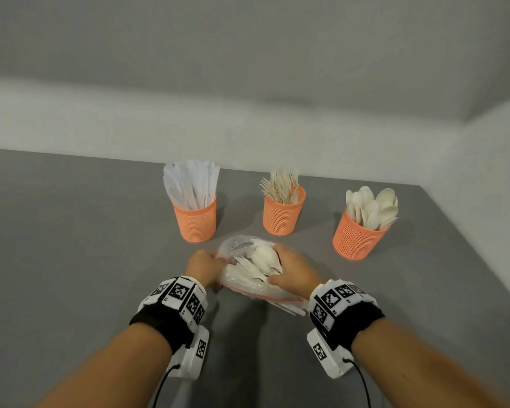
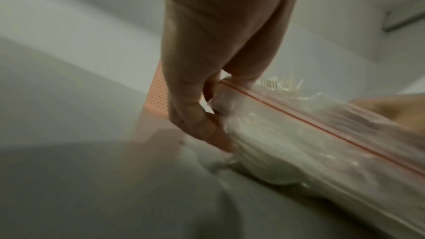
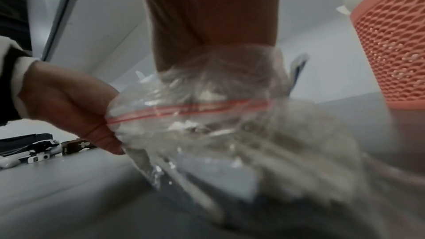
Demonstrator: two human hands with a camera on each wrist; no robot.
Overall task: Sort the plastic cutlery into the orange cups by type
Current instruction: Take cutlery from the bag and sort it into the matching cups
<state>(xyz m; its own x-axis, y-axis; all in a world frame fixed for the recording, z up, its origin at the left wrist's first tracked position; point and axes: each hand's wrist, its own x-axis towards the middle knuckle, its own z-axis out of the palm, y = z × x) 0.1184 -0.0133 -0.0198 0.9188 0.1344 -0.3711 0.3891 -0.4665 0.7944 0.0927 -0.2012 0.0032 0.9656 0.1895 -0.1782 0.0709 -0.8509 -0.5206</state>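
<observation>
Cutlery bag (image 1: pixel 249 270) gripped between both hands' fingers (image 2: pixel 207 134).

No words, brand names or numbers could be read anywhere. The only printed signs were black-and-white square code markers on the white blocks of the left wristband (image 1: pixel 180 293) and the right wristband (image 1: pixel 334 298), with one more on the box below each wrist; they carried patterns, not letters. In the right wrist view, a small white mark, perhaps a leaf or flower emblem, stood on a dark object (image 3: pixel 77 145) far off on the table, too blurred to make out.
</observation>
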